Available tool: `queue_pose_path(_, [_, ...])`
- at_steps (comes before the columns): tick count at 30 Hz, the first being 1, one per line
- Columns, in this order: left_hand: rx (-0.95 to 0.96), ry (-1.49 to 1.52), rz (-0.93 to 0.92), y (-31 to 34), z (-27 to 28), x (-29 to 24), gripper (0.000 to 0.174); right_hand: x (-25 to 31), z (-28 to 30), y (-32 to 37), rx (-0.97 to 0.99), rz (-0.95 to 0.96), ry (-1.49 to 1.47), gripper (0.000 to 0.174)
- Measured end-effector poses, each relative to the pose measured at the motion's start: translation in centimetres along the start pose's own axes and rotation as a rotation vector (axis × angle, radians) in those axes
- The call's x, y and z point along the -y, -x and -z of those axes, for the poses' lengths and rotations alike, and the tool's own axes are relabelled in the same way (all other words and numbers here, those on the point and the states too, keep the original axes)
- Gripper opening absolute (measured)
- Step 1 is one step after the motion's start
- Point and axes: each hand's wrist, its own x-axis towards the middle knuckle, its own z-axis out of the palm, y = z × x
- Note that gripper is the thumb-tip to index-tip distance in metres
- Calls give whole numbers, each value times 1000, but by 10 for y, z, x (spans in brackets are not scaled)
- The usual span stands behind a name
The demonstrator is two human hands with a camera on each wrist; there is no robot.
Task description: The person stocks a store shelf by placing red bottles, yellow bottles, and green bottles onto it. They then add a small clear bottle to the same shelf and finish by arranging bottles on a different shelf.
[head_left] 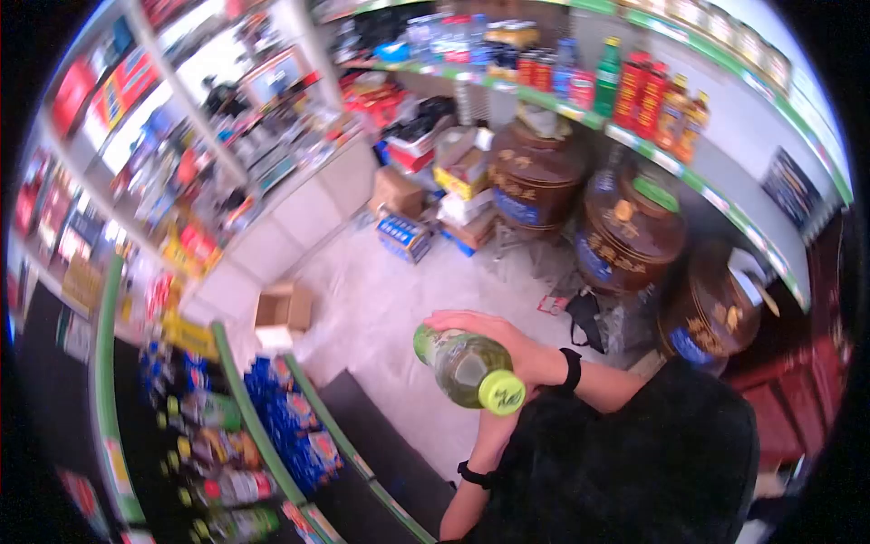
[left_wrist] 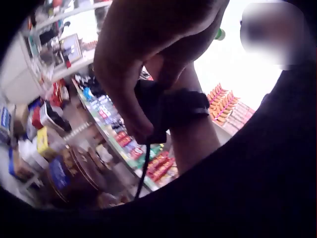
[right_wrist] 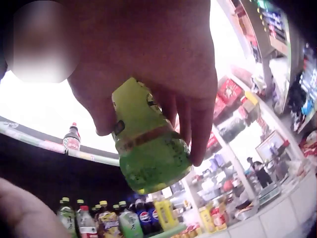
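Note:
My right hand [head_left: 503, 337] grips a plastic bottle of green tea [head_left: 460, 364] round its body. The bottle is tilted, its lime-green cap [head_left: 501, 392] facing the head camera and its base [right_wrist: 156, 178] showing in the right wrist view. In the left wrist view my left hand [left_wrist: 156, 37] bends over the right wrist, fingers curled on a small black device [left_wrist: 151, 99] with a thin cable [left_wrist: 144, 171]. A black strap [left_wrist: 190, 105] circles that wrist. In the head view the bottle hides most of the left hand.
Shelves of bottled drinks [head_left: 222, 412] stand at lower left. Brown lidded jars [head_left: 634, 227] line the right under a shelf edged in green [head_left: 666, 163]. An open cardboard box [head_left: 283, 308] and other cartons [head_left: 467, 172] sit on the pale floor [head_left: 362, 299]. A cluttered counter [head_left: 299, 213] runs behind.

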Motion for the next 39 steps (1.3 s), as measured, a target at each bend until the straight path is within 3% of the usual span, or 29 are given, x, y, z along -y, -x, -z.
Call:
queue_pose_path(4, [107, 28, 64, -41, -47, -9, 21, 5, 62, 23, -156, 11, 352, 59])
queue_pose_path(7, [220, 26, 138, -80, -94, -7, 21, -3, 117, 46, -215, -13, 655, 63])
queue_pose_path(10, [335, -6, 229, -125, -139, 14, 23, -11, 176, 73, -361, -49, 768, 64])
queue_pose_path(12, [378, -34, 163, -153, -174, 25, 23, -15, 217, 89, -474, -78, 839, 60])
queue_pose_path(20, [483, -274, 17, -252, -334, 61, 28, -48, 387, 182, -989, -170, 715, 77])
queue_pose_path(21, [488, -285, -2, -262, -353, 65, 29, -50, 403, 193, -1020, -232, 546, 71])
queue_pose_path(23, [494, -353, 6, -283, -388, 77, 31, -57, 443, 210, -1056, -167, 647, 74])
queue_pose_path(24, [495, -346, 5, -292, -405, 83, 31, -71, 463, 216, -1179, -141, 639, 65])
queue_pose_path(27, [515, -316, -60, -322, -446, 106, 33, -79, 516, 240, -1150, -363, 941, 46])
queue_pose_path(28, [518, -312, -93, -328, -460, 108, 34, -72, 528, 235, -1262, -309, 738, 31])
queue_pose_path(29, [521, -304, -125, -334, -472, 110, 35, -75, 543, 239, -1234, -389, 706, 30])
queue_pose_path(30, [555, -262, -85, -341, -481, 113, 47, -77, 558, 244, -1203, -468, 676, 30])
queue_pose_path(31, [570, -270, -77, -346, -489, 116, 51, -80, 571, 248, -1169, -548, 644, 29])
queue_pose_path(34, [593, -240, -57, -367, -501, 121, 63, -96, 597, 250, -1178, -555, 735, 38])
queue_pose_path(39, [489, -63, 77, -384, -506, 127, 38, -121, 613, 251, -1153, -698, 827, 55])
